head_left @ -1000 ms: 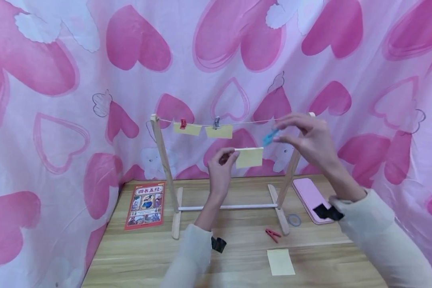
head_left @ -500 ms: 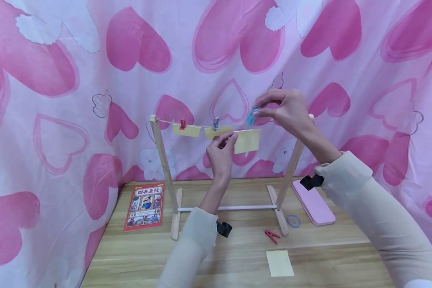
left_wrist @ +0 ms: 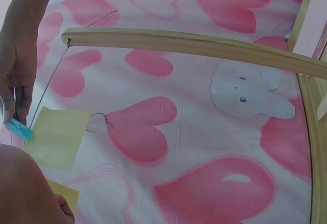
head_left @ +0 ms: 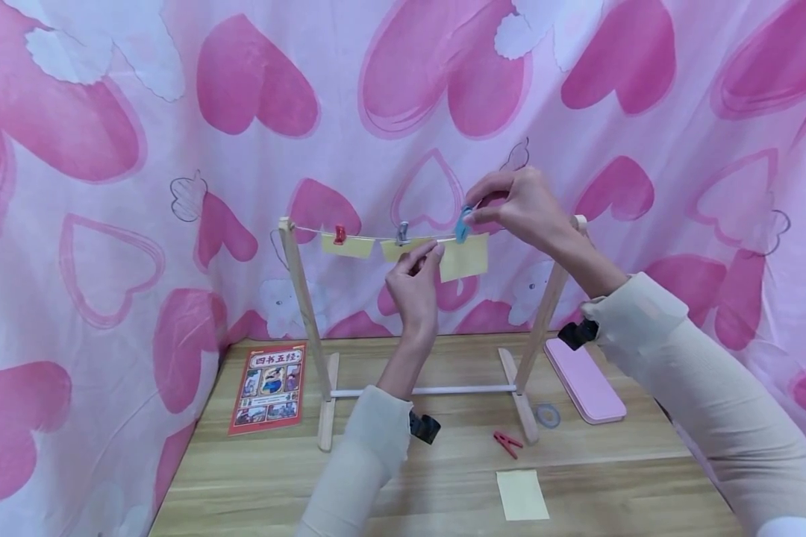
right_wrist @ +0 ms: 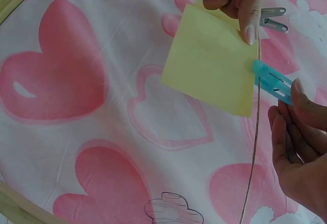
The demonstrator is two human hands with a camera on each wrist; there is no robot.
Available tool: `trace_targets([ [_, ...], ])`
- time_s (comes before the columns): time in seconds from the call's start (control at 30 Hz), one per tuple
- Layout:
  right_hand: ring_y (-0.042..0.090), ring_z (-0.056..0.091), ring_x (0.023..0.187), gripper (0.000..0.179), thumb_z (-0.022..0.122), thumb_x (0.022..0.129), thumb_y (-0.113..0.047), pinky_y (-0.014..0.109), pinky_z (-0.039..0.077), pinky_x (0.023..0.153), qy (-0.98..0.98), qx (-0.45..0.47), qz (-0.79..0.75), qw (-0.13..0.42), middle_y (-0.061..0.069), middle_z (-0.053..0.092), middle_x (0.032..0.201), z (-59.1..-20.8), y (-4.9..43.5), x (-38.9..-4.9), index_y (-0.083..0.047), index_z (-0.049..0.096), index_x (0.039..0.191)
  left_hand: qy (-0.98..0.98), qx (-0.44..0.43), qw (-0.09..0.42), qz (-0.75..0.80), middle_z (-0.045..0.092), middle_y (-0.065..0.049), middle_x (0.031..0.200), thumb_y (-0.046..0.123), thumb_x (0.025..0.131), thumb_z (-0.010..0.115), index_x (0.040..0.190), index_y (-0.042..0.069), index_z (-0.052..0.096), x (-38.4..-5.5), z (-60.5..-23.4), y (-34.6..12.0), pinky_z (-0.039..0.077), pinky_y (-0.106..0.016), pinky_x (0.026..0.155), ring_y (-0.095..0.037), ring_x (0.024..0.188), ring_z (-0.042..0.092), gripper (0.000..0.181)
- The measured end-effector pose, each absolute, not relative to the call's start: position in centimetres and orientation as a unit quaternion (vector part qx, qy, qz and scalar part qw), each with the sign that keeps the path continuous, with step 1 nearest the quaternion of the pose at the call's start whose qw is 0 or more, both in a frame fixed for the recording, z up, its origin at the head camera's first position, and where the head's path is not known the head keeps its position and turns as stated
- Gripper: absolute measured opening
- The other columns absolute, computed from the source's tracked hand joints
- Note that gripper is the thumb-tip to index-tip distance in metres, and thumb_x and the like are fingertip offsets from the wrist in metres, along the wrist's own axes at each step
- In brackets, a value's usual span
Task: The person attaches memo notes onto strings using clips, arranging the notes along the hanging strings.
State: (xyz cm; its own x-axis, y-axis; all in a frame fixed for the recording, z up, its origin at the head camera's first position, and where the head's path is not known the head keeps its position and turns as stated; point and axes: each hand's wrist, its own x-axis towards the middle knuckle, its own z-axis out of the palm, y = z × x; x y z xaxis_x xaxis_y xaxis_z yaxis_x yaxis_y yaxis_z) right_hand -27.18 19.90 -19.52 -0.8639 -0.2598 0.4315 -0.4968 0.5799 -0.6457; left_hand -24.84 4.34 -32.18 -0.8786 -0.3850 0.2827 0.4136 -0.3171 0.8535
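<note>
My left hand (head_left: 413,287) pinches the left upper corner of a yellow sticky note (head_left: 464,258) against the string (right_wrist: 255,137). In my right hand (head_left: 520,205) a blue clothespin (right_wrist: 273,82) is pinched by its handle end. Its tip lies at the note's top edge, over the string, in the right wrist view. Left of my hands, a red clothespin (head_left: 339,235) and a grey clothespin (head_left: 403,233) hold a yellow note (head_left: 349,245) each on the same string. My left hand partly covers the note under the grey one.
The wooden frame's left post (head_left: 302,298) and right post (head_left: 540,328) carry the string. On the table lie a booklet (head_left: 267,388), a pink case (head_left: 586,382), a grey ring (head_left: 547,415), a red clothespin (head_left: 508,444) and a yellow note (head_left: 522,494).
My left hand has raised the note up to the string. My right hand has brought the blue clothespin leftward and up, then down onto the note's top edge.
</note>
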Motion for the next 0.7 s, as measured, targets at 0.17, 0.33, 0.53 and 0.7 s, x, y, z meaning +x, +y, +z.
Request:
trace_targets([
  [0.17, 0.011, 0.072, 0.075, 0.012, 0.088, 0.092, -0.003, 0.016, 0.058, 0.071, -0.880, 0.219, 0.399, 0.134, 0.012, 0.082, 0.095, -19.56, 19.59, -27.23, -0.002, 0.086, 0.103, -0.529, -0.015, 0.251, -0.810, 0.049, 0.006, 0.077, 0.007, 0.099, 0.082, 0.112, -0.003, 0.084, -24.76, -31.91, 4.34, 0.035, -0.017, 0.061, -0.007, 0.073, 0.044, 0.016],
  [0.33, 0.013, 0.071, 0.080, 0.015, 0.089, 0.091, -0.006, 0.016, 0.056, 0.071, -0.887, 0.228, 0.383, 0.120, 0.012, 0.082, 0.099, -19.61, 19.42, -27.32, -0.004, 0.085, 0.105, -0.524, -0.013, 0.254, -0.813, 0.053, 0.007, 0.079, 0.006, 0.099, 0.082, 0.111, -0.004, 0.084, -24.89, -31.89, 4.25, 0.038, -0.015, 0.062, -0.006, 0.074, 0.047, 0.016],
  [0.53, 0.015, 0.072, 0.090, 0.023, 0.089, 0.092, -0.010, 0.014, 0.054, 0.077, -0.899, 0.237, 0.353, 0.108, 0.015, 0.080, 0.108, -19.73, 19.65, -27.20, -0.003, 0.083, 0.113, -0.525, -0.012, 0.251, -0.813, 0.053, 0.006, 0.078, 0.006, 0.099, 0.082, 0.110, -0.004, 0.084, -24.90, -32.05, 4.34, 0.038, -0.016, 0.062, -0.007, 0.074, 0.048, 0.015],
  [0.7, 0.028, 0.072, 0.103, 0.028, 0.087, 0.095, -0.010, 0.011, 0.050, 0.084, -0.905, 0.254, 0.326, 0.105, 0.018, 0.078, 0.116, -19.88, 20.00, -27.01, -0.001, 0.080, 0.121, -0.532, -0.009, 0.231, -0.815, 0.049, 0.007, 0.075, 0.005, 0.099, 0.081, 0.110, -0.005, 0.083, -24.79, -32.20, 4.46, 0.036, -0.018, 0.062, -0.009, 0.072, 0.044, 0.015],
])
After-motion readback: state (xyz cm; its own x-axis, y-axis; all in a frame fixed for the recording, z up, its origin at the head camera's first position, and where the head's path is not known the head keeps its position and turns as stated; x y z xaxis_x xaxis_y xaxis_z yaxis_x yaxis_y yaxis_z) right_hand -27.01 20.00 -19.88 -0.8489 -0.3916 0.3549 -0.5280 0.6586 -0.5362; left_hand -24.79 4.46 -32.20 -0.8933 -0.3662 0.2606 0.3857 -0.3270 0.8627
